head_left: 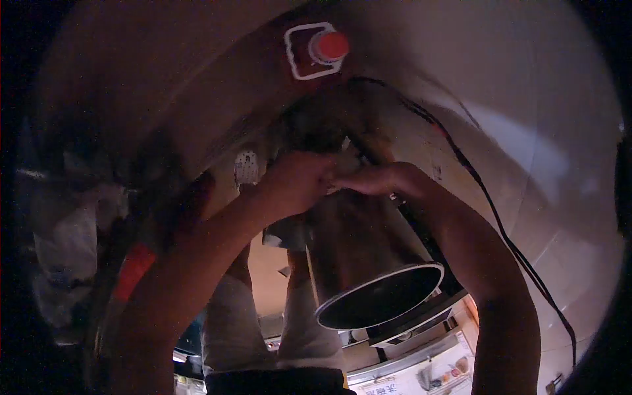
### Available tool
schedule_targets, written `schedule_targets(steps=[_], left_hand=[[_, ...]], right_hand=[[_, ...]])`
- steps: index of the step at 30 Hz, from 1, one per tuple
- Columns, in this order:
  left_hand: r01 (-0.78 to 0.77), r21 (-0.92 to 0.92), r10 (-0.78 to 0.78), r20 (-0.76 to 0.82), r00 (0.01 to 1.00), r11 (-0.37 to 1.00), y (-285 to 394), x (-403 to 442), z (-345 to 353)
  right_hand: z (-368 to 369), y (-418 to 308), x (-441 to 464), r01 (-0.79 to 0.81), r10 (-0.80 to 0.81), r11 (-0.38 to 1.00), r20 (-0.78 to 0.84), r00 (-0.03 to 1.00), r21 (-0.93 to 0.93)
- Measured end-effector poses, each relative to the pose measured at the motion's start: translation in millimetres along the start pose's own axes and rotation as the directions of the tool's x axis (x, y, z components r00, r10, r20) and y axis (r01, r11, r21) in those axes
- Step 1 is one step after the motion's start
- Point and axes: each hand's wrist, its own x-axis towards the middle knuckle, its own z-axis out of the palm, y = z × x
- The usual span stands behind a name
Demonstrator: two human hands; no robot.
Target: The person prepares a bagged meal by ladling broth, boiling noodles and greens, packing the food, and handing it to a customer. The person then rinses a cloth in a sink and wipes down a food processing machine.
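Observation:
My left hand [303, 181] is closed, and its fingers meet those of my right hand [375, 179] in the middle of the head view. The right hand's fingers are pressed together and point left. Whatever lies between the two hands is hidden by the fingers and the dark. Just below them is a metal bucket-like vessel [368, 237], tilted so that its wide, dark mouth faces the bottom of the view. Its upper end is behind my hands, and I cannot tell whether they touch it.
A red round knob or cap [332, 46] with a white outline shows at the top. A black cable [484, 191] runs down the pale surface at right. A perforated white shoe [246, 168] is left of my hands. Crumpled plastic [66, 247] shows at far left.

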Motion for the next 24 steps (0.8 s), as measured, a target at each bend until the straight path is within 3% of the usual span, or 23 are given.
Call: schedule_targets(steps=[1,3,7,8,10,14,16,17,19,20,22,24], left_hand=[[0.014,-0.012,-0.014,-0.008,1.000,1.000,-1,-7,-2],[0.008,0.136,-0.002,-0.045,0.999,0.991,12,-16,-20],[0.077,0.136,-0.063,-0.110,0.992,0.988,21,-23,-32],[0.066,0.156,-0.039,-0.171,0.984,0.986,19,-22,-28],[0.057,0.170,-0.019,-0.217,0.976,0.984,18,-4,-27],[0.073,0.136,-0.052,-0.150,0.987,0.988,16,4,-27],[0.087,0.086,-0.077,-0.118,0.990,0.992,13,2,-26],[0.077,0.100,-0.060,-0.168,0.984,0.992,11,1,-25],[0.066,0.111,-0.041,-0.216,0.976,0.992,12,-2,-24],[0.082,0.089,-0.061,-0.218,0.974,0.993,14,-3,-26],[0.100,0.063,-0.084,-0.215,0.973,0.993,12,-8,-27],[0.133,0.023,-0.122,-0.278,0.953,0.991,2,-14,-27]], right_hand=[[-1,1,12,0.149,-0.184,0.983,0.506,0.843,0.108],[3,-15,30,0.088,-0.086,0.996,0.526,0.846,0.022],[13,-47,53,-0.126,0.273,0.934,0.442,0.854,-0.334],[17,-35,55,-0.122,0.273,0.933,0.444,0.854,-0.338],[14,-10,58,-0.001,0.125,0.955,0.404,0.906,-0.295],[20,-7,54,-0.040,0.120,0.977,0.387,0.914,-0.208],[29,-6,60,-0.134,0.151,0.989,0.439,0.886,-0.069],[23,-20,57,-0.137,0.152,0.988,0.439,0.886,-0.065],[2,-64,49,-0.148,0.298,0.924,0.422,0.856,-0.353],[8,-54,53,-0.150,0.299,0.924,0.422,0.856,-0.351],[34,-16,67,0.143,-0.052,0.974,0.435,0.899,-0.178],[81,20,100,0.144,-0.069,0.979,0.433,0.899,-0.144]])
